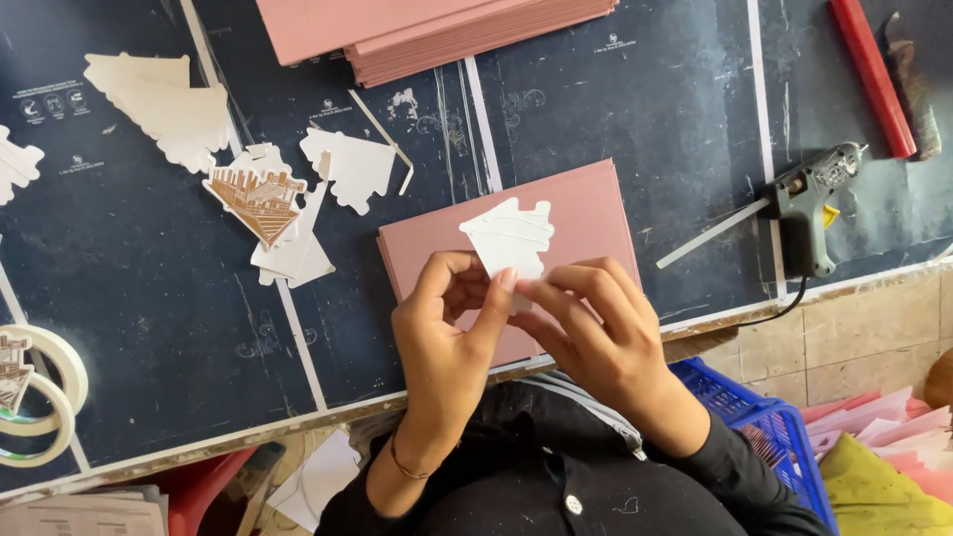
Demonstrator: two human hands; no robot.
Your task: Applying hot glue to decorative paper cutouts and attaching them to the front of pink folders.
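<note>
**Pinching a white cutout over a pink card stack**

Holding a white house-shaped paper cutout (509, 236) between both hands, the person works just above the near edge of the counter (149, 328). In the head view, the left hand (447, 347) has its fingers (496, 298) curled in, thumb and forefinger closed on the lower edge of the cutout. The right hand (601, 333) meets it from the other side, its fingers (556, 288) bent and closed on the same lower edge, so the two sets of fingertips nearly touch. The cutout stands up past the fingertips, its stepped outline showing above them. A thin bracelet (407, 467) circles the left wrist.

Directly beneath the fingers lies a small stack of pink cards (586, 213). Farther beyond, at the far edge, sits a taller pile of pink sheets (427, 30). To the left of the fingers lie more white cutouts (347, 164), one printed brown cutout (258, 199) and a fanned group of cream cutouts (169, 104). Well off to the left are rolls of tape (40, 397). To the right of the fingers rests a glue gun (809, 199), and beyond it a red bar (874, 74).

The counter is dark and scuffed, lined with pale strips. Below right are a blue crate (764, 427), tiled floor (864, 337) and loose coloured papers (884, 447).
</note>
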